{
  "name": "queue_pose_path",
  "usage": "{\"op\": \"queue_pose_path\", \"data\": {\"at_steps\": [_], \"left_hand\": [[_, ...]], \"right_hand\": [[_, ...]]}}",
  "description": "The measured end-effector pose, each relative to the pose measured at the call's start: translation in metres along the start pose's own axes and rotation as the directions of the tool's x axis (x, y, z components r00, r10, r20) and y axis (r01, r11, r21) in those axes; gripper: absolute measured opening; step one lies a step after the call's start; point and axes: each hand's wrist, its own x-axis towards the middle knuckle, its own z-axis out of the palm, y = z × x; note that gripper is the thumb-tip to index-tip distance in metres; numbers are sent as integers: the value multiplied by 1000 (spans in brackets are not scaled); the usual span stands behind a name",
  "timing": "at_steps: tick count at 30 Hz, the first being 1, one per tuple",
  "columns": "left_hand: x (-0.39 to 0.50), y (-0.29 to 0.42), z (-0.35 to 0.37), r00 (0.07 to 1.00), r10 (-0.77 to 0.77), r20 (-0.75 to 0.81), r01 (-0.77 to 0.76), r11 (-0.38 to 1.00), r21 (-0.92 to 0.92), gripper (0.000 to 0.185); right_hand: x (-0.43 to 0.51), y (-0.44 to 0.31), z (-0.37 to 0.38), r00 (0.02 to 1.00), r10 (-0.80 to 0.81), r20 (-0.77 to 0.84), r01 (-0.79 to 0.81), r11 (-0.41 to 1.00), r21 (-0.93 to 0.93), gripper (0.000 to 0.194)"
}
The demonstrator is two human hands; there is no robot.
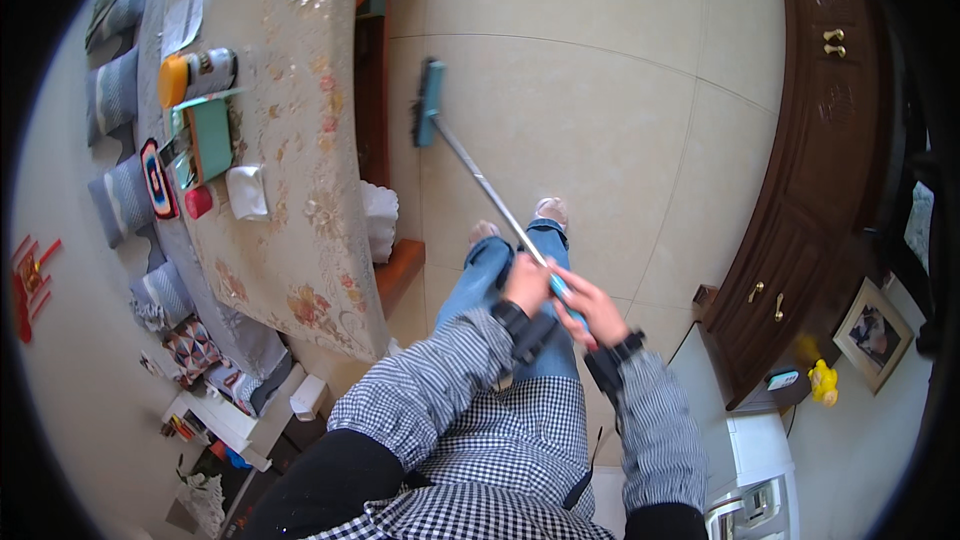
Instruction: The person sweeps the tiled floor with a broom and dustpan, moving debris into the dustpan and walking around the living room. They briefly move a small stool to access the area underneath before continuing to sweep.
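A long-handled floor brush (491, 191) slants across the view, its metal pole running from my hands to a teal head with dark bristles (427, 101). The head is near the tiled floor, beside the base of the cloth-covered table. My left hand (526, 285) is closed around the pole just beyond the blue grip. Behind it, my right hand (596, 307) holds the blue grip (564, 291). Both forearms wear checked sleeve covers, with dark bands at the wrists.
At left stands a table with a floral cloth (300, 165), bearing a jar with an orange lid (174, 81), a teal box (212, 139) and white tissue (247, 193). A dark wooden cabinet (795, 187) lines the right side. Beige tiles (585, 112) lie between them.
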Motion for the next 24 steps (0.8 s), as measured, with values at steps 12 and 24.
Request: {"op": "queue_pose_path", "data": {"at_steps": [12, 24], "left_hand": [[-29, 12, 67, 959, -124, 254, 98, 989, 112, 24], [-79, -11, 14, 999, -40, -14, 39, 999, -32, 21]], "right_hand": [[-60, 24, 22, 860, -200, -469, 309, 936, 168, 52], [-59, 21, 51, 963, 103, -251, -74, 990, 122, 51]]}}
